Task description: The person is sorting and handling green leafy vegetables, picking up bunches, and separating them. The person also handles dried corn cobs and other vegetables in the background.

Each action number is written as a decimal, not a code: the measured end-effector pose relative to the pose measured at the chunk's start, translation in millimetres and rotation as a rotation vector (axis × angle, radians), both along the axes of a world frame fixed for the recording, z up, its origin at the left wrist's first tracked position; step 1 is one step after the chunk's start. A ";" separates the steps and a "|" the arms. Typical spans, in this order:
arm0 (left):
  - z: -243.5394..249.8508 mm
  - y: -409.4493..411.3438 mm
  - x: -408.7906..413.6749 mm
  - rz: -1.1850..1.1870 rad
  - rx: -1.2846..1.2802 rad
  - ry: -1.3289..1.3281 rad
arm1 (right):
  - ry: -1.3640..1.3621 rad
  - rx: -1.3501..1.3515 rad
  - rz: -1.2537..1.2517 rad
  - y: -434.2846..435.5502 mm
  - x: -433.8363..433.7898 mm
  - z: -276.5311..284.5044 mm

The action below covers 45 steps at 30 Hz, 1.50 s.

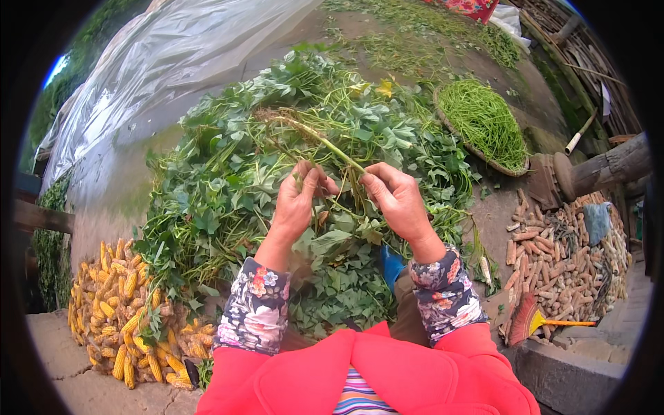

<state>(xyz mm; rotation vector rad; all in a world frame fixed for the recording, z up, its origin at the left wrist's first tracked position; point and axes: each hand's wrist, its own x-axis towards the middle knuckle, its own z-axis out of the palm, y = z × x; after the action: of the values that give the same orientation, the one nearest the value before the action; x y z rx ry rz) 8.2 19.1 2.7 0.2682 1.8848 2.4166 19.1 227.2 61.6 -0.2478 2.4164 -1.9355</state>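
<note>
Both hands are raised over a large heap of leafy green vines. My right hand pinches the lower end of a thick pale-green stem, which slants up to the left and ends in brown, rootlike strands. My left hand, just to the left, has its thumb and fingertips closed on a thin vine stem. Thin stems and small leaves hang between the two hands. Below them, a pile of loose green leaves lies close to my body, beside a blue shoe or boot.
Yellow corn cobs are piled at the left. At the right are a round basket rim around green stems, a wooden post, bare corncobs and a red-and-yellow broom. Clear plastic sheeting lies at the upper left.
</note>
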 end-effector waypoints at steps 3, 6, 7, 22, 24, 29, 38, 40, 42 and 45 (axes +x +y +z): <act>9.6 13.2 8.8 -0.042 0.190 -0.135 | 0.017 0.007 -0.012 1.7 -2.3 -5.3; 9.2 22.2 12.5 -0.052 0.121 -0.150 | 0.014 0.009 -0.011 -0.1 -3.4 -7.8; 7.9 23.7 12.9 -0.071 0.162 -0.145 | 0.011 0.011 -0.007 -1.8 -2.9 -6.7; 20.0 -9.7 7.1 -0.276 -0.146 -0.194 | 0.089 0.189 0.057 1.3 -3.4 -4.0; 19.0 -15.1 8.8 -0.358 -0.016 -0.303 | 0.174 0.266 0.109 6.1 -7.4 -1.1; 33.2 -53.5 16.2 -0.303 0.128 -0.354 | 0.161 0.168 -0.085 63.2 -36.9 -14.3; 19.5 -3.3 14.3 -0.072 0.322 -0.324 | -0.166 -0.333 -0.026 21.9 -25.2 -15.3; 17.5 8.5 13.3 -0.027 0.226 -0.346 | -0.188 -0.354 0.022 10.5 -22.1 -16.3; 17.4 15.5 12.4 -0.035 0.174 -0.330 | -0.197 -0.328 0.035 4.1 -18.0 -16.6; 13.0 21.2 14.5 -0.036 0.141 -0.345 | -0.163 -0.285 0.036 -4.0 -16.2 -18.4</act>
<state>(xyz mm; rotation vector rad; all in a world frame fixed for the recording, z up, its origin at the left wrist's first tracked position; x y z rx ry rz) 22.7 40.3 15.7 -0.1036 1.5549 2.3874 2.9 223.2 43.3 -0.1338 2.0208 -2.1863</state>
